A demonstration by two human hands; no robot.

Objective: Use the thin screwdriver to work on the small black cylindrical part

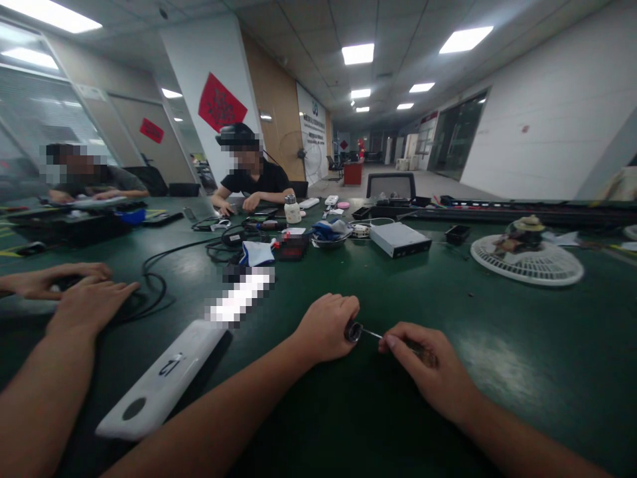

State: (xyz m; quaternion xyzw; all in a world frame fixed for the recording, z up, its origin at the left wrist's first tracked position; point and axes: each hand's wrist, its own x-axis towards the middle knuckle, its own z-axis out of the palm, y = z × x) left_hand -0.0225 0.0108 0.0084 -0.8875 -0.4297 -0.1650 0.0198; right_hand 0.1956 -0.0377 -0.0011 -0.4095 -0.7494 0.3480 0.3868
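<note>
At the middle of the green table, my left hand [328,325] is closed round a small dark cylindrical part [353,331] whose round, hollow-looking end faces right. Most of that part is hidden in my fingers. My right hand [428,368], to the right of it, grips a screwdriver [371,333] with a thin metal shaft pointing left. Its tip meets or lies right at the cylinder's end; contact is too small to tell. The brownish handle is mostly covered by my palm. A long white device [166,378] with a black marking lies left of my left forearm.
A neighbour's hands [82,295] rest at the left by a black cable [162,279]. Farther back are a grey disc drive [401,239], a white fan grille [527,262], a blue-and-white cloth [257,253] and a bottle [292,210]. Two people sit across the table.
</note>
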